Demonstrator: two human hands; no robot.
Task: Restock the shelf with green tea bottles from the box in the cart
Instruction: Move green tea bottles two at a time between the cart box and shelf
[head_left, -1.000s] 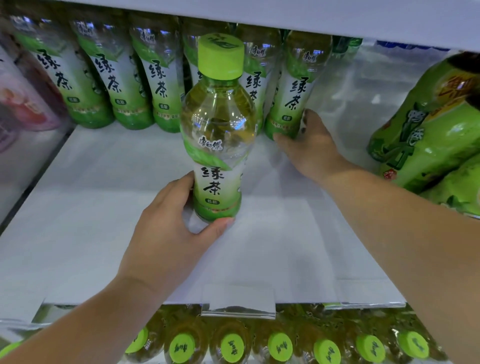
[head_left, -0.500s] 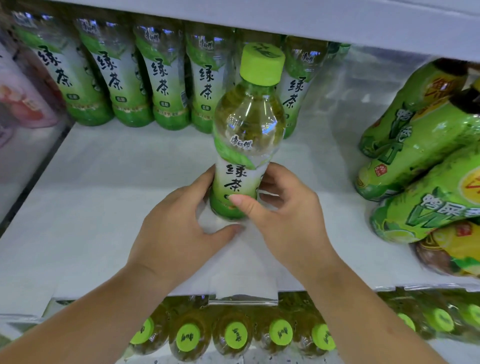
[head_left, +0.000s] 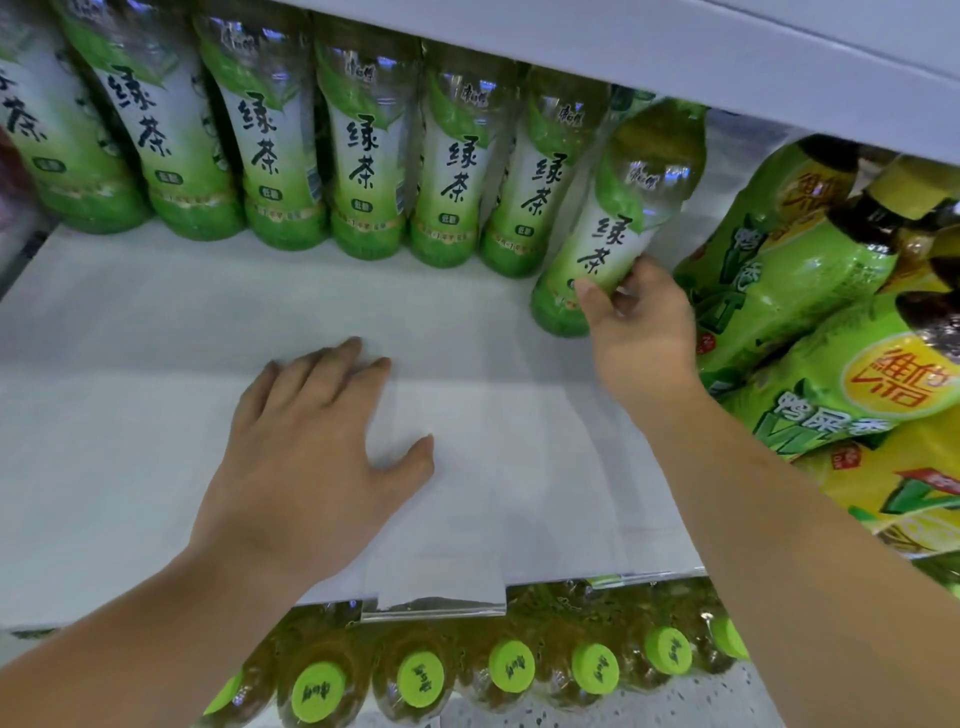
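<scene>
1. Since half a second ago, the clear plastic green tea bottle with a green-and-white label has gone from centre front to the right end of the back row of matching bottles.
2. Only the right hand grips it, thumb and fingers curled round its lower label.
3. The left hand lies flat on the white shelf board, fingers spread.
4. The bottle's long axis leans, top tipped right; it probably needs righting.

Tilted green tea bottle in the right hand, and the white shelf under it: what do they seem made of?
The tilted green tea bottle looks like clear glossy plastic: tea shows through and highlights glint above its printed label. The white shelf looks smooth and matte, perhaps painted metal or laminate; unclear which.
</scene>
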